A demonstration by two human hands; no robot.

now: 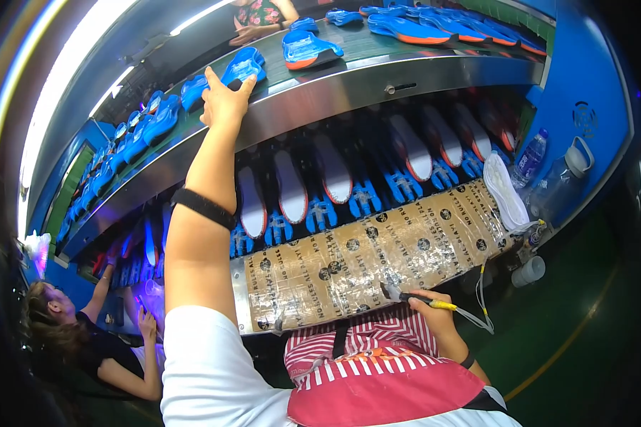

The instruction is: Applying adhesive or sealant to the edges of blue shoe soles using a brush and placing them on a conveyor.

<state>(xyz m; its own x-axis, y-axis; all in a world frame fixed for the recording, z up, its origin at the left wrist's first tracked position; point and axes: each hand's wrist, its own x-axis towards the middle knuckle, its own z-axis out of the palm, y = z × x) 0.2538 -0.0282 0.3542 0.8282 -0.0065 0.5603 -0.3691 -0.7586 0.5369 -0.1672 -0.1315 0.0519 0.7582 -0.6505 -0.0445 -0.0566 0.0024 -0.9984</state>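
My left arm stretches up to the conveyor belt (356, 62). My left hand (224, 99) is there with thumb and forefinger spread at the near end of a blue shoe sole (243, 64), touching or nearly touching it. Another blue sole (193, 92) lies just left of my fingers. Low in front of my apron (388, 388), my right hand (434, 313) grips a brush (409, 296) with pale bristles, a dark handle and a yellow end, from which a thin tube or cord trails. The bristles hover over or rest on the cardboard-covered ledge (370, 252); I cannot tell which.
Below the belt, a shelf holds a row of upturned shoe bottoms (290, 186) and blue patterned soles (364, 198). A white shoe-shaped piece (504, 192), a bottle (530, 158) and a clear jug (563, 174) stand right. A co-worker (100, 341) works left; another person (263, 18) is across the belt.
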